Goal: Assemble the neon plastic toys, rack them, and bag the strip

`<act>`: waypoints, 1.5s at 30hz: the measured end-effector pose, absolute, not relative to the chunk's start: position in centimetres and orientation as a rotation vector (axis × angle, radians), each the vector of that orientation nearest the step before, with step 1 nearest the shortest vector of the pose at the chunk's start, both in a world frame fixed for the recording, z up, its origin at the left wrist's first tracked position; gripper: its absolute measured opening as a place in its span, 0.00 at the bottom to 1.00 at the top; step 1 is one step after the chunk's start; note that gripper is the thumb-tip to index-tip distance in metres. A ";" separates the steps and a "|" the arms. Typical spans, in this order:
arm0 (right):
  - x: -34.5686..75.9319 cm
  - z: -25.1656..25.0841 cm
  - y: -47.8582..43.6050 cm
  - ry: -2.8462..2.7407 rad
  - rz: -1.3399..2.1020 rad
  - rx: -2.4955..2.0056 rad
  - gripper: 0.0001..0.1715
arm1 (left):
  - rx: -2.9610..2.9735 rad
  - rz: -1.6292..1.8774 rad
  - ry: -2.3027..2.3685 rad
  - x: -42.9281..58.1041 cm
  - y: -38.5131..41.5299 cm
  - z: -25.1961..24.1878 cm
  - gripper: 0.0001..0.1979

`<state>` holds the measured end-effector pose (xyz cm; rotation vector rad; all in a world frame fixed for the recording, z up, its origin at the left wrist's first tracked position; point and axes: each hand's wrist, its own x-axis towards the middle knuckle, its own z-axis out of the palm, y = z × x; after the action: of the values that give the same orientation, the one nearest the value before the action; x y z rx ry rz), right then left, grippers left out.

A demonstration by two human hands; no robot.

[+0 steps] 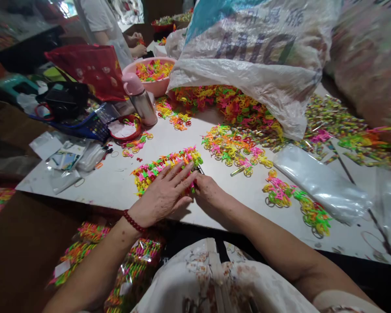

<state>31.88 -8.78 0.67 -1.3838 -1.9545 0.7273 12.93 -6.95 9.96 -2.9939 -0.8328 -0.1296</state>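
The left hand (164, 193) lies flat with its fingers spread wide, palm down on the near end of a row of bright plastic toys (164, 167) lined up on the white bench (124, 178). A string of dark red beads (133, 221) circles its wrist. The right hand (208, 189) sits just beside the left, touching it at the fingertips; it is curled narrow against the same end of the row, and whether it pinches a piece there cannot be told. The row runs away from both hands, up and to their right.

Beyond the right hand lies a loose heap of the same toys (234, 150), and farther off a large plastic sack (247, 56) spills more of them onto the bench. To the right of the right hand sit a smaller cluster (280, 191) and a clear plastic bag (319, 182). Well beyond the left hand stand a pink-capped bottle (140, 98) and a pink bowl (154, 87) full of toys. Another person's hands (137, 43) work at the far end.
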 end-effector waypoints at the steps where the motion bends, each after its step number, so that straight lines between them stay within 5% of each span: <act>1: 31.8 0.7 -8.8 -1.946 0.732 -1.378 0.07 | -2.989 -0.118 -0.820 13.0 -6.9 9.9 0.31; 11: 33.8 3.9 -10.0 -1.965 0.621 -1.497 0.10 | -2.873 -0.240 -0.767 13.0 -6.4 8.3 0.29; 18: 41.8 5.0 -12.8 -1.806 0.165 -2.268 0.17 | -2.882 -0.383 -0.711 12.8 -6.3 8.8 0.30; 24: 42.9 4.2 -14.5 -1.680 0.186 -2.331 0.09 | -3.035 -0.338 -0.567 13.2 -5.9 9.3 0.25; 29: 41.0 3.8 -14.0 -1.281 0.578 -2.064 0.20 | -3.126 -0.321 -0.676 13.7 -6.1 9.7 0.23; 33: 37.0 2.5 -12.1 -1.261 0.940 -1.585 0.09 | -3.156 -0.374 -0.746 13.6 -6.3 9.6 0.23; 37: 33.8 1.3 -9.8 -1.187 1.172 -1.361 0.10 | -3.200 -0.437 -0.842 13.5 -6.4 9.8 0.29; 45: 33.3 1.9 -7.8 -1.648 1.004 -1.286 0.08 | -3.264 -0.462 -0.795 13.6 -6.3 10.3 0.32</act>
<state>33.33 -7.75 1.86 -1.2859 -1.6477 1.0035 13.60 -6.33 10.30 -3.2644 -0.7947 -0.4620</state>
